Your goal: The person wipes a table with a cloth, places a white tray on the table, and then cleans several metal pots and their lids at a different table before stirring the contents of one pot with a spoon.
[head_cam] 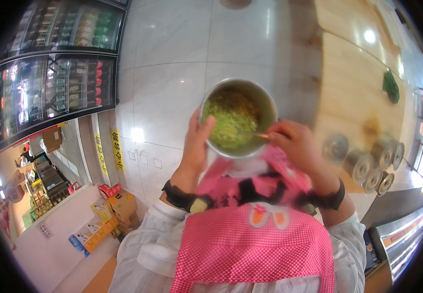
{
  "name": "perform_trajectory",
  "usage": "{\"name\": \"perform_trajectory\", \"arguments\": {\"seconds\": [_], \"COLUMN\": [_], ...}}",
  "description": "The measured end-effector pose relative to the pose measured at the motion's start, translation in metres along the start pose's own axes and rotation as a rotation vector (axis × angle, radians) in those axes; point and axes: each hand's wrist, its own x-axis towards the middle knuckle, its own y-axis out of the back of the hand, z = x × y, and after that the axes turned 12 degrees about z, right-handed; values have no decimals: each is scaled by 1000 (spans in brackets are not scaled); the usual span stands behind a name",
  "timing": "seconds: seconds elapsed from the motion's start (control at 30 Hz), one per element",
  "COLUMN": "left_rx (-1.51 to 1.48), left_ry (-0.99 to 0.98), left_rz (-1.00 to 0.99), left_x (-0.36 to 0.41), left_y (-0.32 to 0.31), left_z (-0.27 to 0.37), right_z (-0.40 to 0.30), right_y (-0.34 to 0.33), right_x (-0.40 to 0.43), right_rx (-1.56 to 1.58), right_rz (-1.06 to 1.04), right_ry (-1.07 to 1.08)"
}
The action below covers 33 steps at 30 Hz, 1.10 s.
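A round metal pot (272, 110) is held in front of my body, over the tiled floor. It holds finely chopped green vegetable (231, 128) with a brown mixture (239, 100) beside it towards the far wall. My left hand (198, 141) grips the pot's left side, its thumb over the rim. My right hand (292, 141) is closed around the handle of a thin utensil (259, 135) at the right rim; its far end goes into the green vegetable, and its tip is hidden there.
At right stands a light table (358, 95) with several lidded metal containers (358, 164) and a green item (391, 87). Glass-door drinks fridges (56, 84) stand at left, above yellow step-warning strips (116, 150). Cardboard boxes (123, 208) are at lower left, a metal appliance (403, 234) at lower right.
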Motion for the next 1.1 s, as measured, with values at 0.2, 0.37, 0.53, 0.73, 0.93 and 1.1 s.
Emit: {"name": "perform_trajectory", "arguments": {"seconds": [0.2,0.37,0.53,0.73,0.93,1.1], "left_rx": [12,-44,-44,61,142,127], "left_ry": [-11,28,39,8,28,47], "left_rz": [0,19,25,32,11,6], "left_x": [-1,-1,-2,2,4,11], "left_y": [3,7,7,6,1,2], "left_z": [5,3,1,-8,-14,-22], "right_z": [8,5,10,1,-5,-4], "right_y": [-4,2,3,1,6,1], "right_x": [-9,-7,-5,-9,-5,-1], "right_rx": [-268,-410,-422,-616,-636,-282], "right_rz": [222,224,322,279,27,-92], "right_ry": [521,748,720,658,477,128]}}
